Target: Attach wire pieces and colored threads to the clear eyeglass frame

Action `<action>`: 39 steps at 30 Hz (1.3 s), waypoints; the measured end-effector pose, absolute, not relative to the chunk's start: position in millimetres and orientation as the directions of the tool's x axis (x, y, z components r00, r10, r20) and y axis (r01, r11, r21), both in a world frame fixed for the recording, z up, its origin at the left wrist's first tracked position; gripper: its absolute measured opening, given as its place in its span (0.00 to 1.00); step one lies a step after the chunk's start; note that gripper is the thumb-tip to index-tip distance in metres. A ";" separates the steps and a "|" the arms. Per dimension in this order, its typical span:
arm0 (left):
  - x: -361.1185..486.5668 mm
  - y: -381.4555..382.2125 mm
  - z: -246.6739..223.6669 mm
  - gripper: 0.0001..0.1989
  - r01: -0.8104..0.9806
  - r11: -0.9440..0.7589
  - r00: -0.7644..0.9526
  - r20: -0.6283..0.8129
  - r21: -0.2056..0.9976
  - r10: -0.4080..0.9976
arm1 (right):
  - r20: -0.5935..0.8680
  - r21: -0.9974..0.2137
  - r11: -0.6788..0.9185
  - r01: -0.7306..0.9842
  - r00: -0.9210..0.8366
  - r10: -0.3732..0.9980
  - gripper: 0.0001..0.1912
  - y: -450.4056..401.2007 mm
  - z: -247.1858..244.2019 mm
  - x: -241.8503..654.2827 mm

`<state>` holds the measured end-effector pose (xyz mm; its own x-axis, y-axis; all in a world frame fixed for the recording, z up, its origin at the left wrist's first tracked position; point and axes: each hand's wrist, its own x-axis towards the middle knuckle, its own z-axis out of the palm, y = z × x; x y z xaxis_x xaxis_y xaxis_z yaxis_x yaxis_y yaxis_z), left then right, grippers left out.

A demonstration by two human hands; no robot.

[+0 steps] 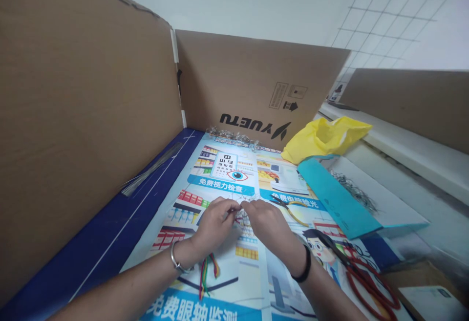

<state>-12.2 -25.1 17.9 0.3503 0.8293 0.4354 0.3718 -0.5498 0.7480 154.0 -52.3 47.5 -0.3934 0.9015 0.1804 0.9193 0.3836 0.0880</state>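
Note:
Over the middle of the printed poster [227,238], my left hand [215,219] and my right hand [269,221] meet with thumbs and fingertips pinched together. Between and just below them shows a loose tangle of thin wire [243,219], which both hands seem to hold; its exact shape is too fine to make out. Below my left wrist lies a small bundle of red, green and yellow strands [208,273]. Right of my right hand rest yellow-handled pliers [293,209]. Large red-handled scissors [370,282] lie beyond my right forearm.
Cardboard panels [249,81] stand at the back and left. Wire pieces [236,138] lie along the back panel, straight wires [152,169] at left. A turquoise box [335,201] at right holds a heap of wires [353,190], with a yellow bag [326,138] behind it.

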 end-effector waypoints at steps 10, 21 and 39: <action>-11.3 -25.0 17.2 0.11 0.377 -0.477 0.364 0.347 0.794 0.864 | 0.203 0.050 0.387 0.921 -0.388 0.899 0.14 -53.0 45.4 156.0; -16.9 -20.9 28.5 0.07 0.431 -0.324 0.419 0.131 0.842 0.898 | 0.243 0.111 0.408 0.906 -0.423 0.873 0.14 -54.6 42.4 154.7; -13.9 -13.7 22.8 0.01 0.160 -0.088 0.474 0.002 0.983 0.881 | 0.208 0.079 0.396 0.915 -0.404 0.891 0.11 -56.8 46.8 152.5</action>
